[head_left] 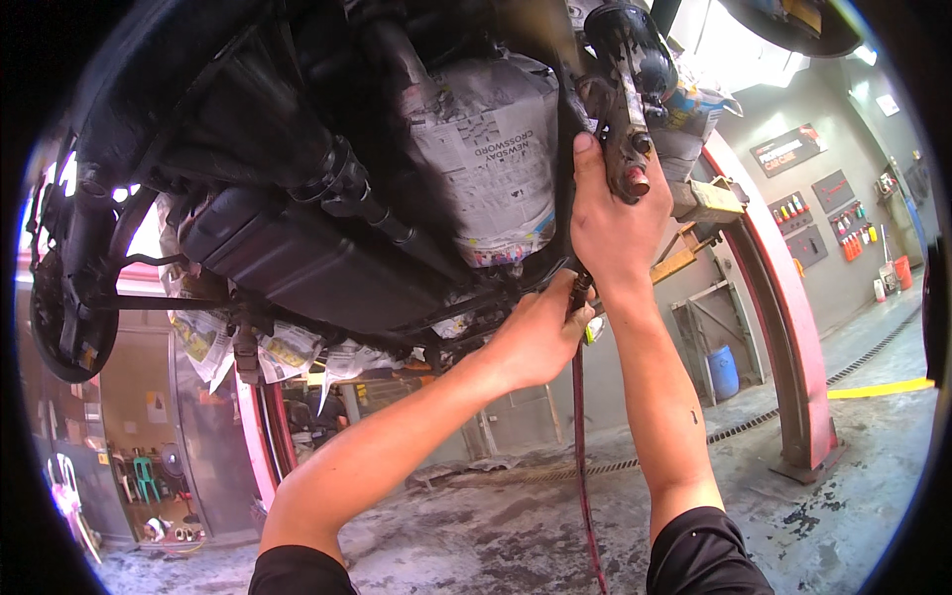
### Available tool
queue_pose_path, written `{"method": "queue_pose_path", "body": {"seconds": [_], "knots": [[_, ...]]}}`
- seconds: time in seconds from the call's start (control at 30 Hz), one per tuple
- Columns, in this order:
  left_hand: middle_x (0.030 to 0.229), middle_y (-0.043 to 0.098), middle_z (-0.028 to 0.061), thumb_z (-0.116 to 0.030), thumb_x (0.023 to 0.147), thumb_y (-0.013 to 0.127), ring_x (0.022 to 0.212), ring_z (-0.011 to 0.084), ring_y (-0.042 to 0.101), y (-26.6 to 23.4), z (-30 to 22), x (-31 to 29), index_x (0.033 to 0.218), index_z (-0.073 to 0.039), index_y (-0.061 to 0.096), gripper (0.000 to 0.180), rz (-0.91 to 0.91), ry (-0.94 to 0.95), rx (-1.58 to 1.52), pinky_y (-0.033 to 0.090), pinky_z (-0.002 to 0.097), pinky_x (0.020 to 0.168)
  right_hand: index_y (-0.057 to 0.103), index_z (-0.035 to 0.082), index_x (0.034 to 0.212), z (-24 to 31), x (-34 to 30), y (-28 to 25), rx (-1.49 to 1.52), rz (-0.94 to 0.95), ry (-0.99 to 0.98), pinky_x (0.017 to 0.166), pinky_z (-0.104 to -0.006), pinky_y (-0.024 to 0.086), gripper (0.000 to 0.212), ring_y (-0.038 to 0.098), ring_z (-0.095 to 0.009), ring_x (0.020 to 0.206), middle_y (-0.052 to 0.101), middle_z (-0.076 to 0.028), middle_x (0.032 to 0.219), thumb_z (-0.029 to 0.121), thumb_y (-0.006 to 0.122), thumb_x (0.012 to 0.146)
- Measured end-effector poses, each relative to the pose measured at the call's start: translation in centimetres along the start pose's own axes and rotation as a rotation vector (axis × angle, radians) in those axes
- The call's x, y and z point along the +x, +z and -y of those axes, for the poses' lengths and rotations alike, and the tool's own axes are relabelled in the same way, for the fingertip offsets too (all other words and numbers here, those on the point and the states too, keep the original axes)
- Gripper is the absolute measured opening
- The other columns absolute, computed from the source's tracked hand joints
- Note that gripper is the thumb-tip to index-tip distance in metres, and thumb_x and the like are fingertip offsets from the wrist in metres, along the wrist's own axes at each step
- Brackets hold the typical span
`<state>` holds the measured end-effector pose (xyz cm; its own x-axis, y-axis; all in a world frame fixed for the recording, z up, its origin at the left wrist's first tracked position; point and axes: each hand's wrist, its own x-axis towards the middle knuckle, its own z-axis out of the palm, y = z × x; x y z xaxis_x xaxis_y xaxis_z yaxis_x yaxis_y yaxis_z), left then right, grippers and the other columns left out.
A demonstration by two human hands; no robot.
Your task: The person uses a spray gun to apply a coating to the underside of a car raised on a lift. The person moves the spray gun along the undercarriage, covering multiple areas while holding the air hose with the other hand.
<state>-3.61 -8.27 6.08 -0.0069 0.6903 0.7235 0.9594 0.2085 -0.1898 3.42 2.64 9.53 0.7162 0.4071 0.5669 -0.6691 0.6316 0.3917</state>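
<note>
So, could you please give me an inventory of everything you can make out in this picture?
vehicle underside: one, mostly black, overhead
newspaper: several sheets, mostly greyish white, around underside parts
spray gun, by its look: one, dark and metallic, above centre right
hose: one, dark red, hanging below centre
posts: two, red, left and right
wall: grey, behind
tool boards: at least three, dark, upper right
drum: one, blue, right
bucket: one, orange, far right
chair: one, green, far left
floor: grey, below
sleeves: two, black, lower edge
left hand: one, bare, at the hose's top
right hand: one, bare, around the spray gun
</note>
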Motion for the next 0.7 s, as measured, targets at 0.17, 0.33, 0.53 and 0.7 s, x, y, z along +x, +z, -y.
{"method": "queue_pose_path", "body": {"seconds": [0.17,0.33,0.53,0.7], "knots": [[0.098,0.070,0.0242,-0.020,0.101,0.055,0.095,0.0398,0.070,1.7,0.7,0.0,0.132,0.004,0.044,0.040,0.034,-0.005,-0.026,0.052,0.0452,0.082,0.058,-0.001,0.132,-0.2,-0.8,-1.4,-0.083,0.076,0.050,0.068,-0.0299,0.052,0.044,0.063,-0.013,0.069,0.070,-0.012,0.082,0.019,0.069,0.094],[0.082,0.066,0.0292,-0.015,0.101,0.053,0.084,0.0474,0.067,3.2,1.5,0.0,0.117,0.006,0.047,0.027,-0.063,0.151,-0.078,0.050,0.0501,0.074,0.063,-0.001,0.119,-1.0,-1.0,-1.7,0.006,0.064,0.009,0.070,-0.0291,0.051,0.033,0.063,-0.013,0.072,0.070,-0.009,0.081,0.021,0.070,0.095],[0.096,0.068,0.0291,-0.019,0.102,0.054,0.096,0.0464,0.067,3.5,1.6,-0.1,0.127,0.006,0.044,0.036,-0.012,0.079,-0.050,0.051,0.0491,0.083,0.061,0.000,0.131,-1.5,-1.2,-2.7,0.002,0.105,-0.014,0.078,-0.0296,0.052,0.042,0.063,-0.012,0.082,0.073,-0.012,0.090,0.018,0.070,0.094],[0.089,0.066,0.0322,-0.015,0.101,0.053,0.091,0.0506,0.066,4.4,1.4,0.3,0.118,0.006,0.047,0.028,0.004,0.056,-0.076,0.049,0.0536,0.079,0.060,-0.001,0.133,-1.6,-1.6,-3.1,0.022,0.058,0.019,0.079,-0.0285,0.052,0.044,0.064,-0.011,0.083,0.074,-0.011,0.093,0.018,0.070,0.094]]}}
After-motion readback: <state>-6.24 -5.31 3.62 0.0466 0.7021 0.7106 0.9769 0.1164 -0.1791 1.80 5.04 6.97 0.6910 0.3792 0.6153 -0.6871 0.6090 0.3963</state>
